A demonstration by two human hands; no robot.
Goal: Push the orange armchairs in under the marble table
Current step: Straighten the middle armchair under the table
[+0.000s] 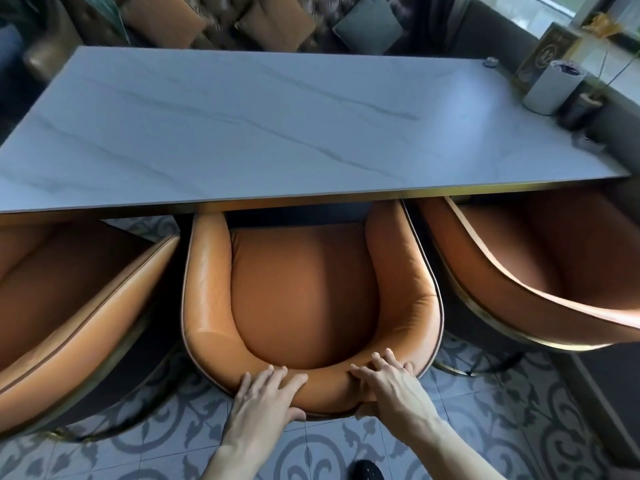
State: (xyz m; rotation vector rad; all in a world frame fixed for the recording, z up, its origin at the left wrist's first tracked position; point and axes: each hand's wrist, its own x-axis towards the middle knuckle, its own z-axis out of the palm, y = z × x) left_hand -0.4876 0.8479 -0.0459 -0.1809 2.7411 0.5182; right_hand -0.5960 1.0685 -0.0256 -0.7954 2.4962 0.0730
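Three orange armchairs line the near side of the white marble table [277, 133]. The middle armchair [304, 292] faces the table, with its arm fronts just under the table's edge. My left hand [266, 393] grips the top of its backrest on the left, fingers over the rim and thumb behind. On the same backrest, further right, my right hand [388, 382] holds on in the same way. The left armchair [69, 306] and the right armchair [526, 271] stand close on either side, each partly under the table edge.
A white cylinder holder [550, 88], a number sign [543, 53] and small dark pots stand at the table's far right end. A tufted sofa with cushions [277, 22] runs behind the table. Patterned floor tiles [173, 441] lie under me; my dark shoe [367, 471] shows at the bottom.
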